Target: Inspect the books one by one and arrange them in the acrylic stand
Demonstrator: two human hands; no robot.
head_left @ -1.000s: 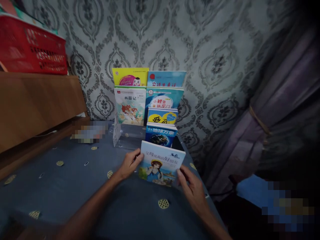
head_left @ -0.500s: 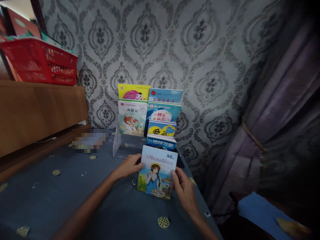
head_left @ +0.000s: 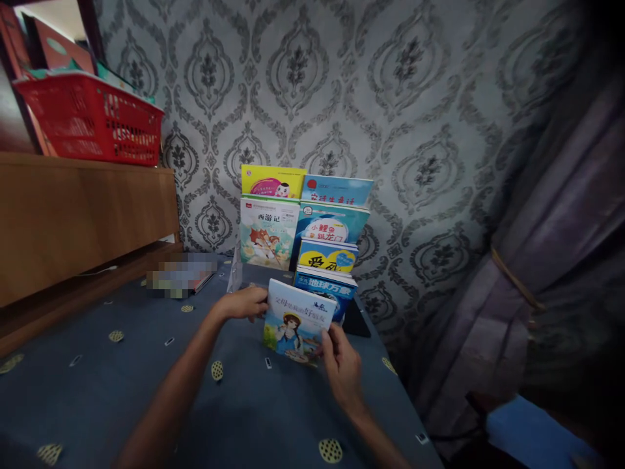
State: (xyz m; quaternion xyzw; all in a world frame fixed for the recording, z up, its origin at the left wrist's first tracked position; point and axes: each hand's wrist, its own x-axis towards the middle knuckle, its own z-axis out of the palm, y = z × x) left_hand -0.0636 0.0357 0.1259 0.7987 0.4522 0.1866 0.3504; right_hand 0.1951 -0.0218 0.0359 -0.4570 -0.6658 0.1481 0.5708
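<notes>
Holding book (head_left: 297,323), fingers (head_left: 329,350) at both sides

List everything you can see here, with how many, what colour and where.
Held book: one, pale blue, between the hands
Standing books: at least six, yellow, white, blue and teal, before the wall
Clear panel: one, see-through, beside the white book
Blurred pile: count unclear, bluish, cloth's left side
Cloth: one, dark blue-grey, patterned, beneath the books
Basket: one, red, on the cabinet
Cabinet: one, brown, left
Wall: one, patterned grey, back
Curtain: one, greyish purple, right
Unclear item: one, blue, lower right
Left hand: one, bare, at the held book's left edge
Right hand: one, bare, gripping its right edge
</notes>
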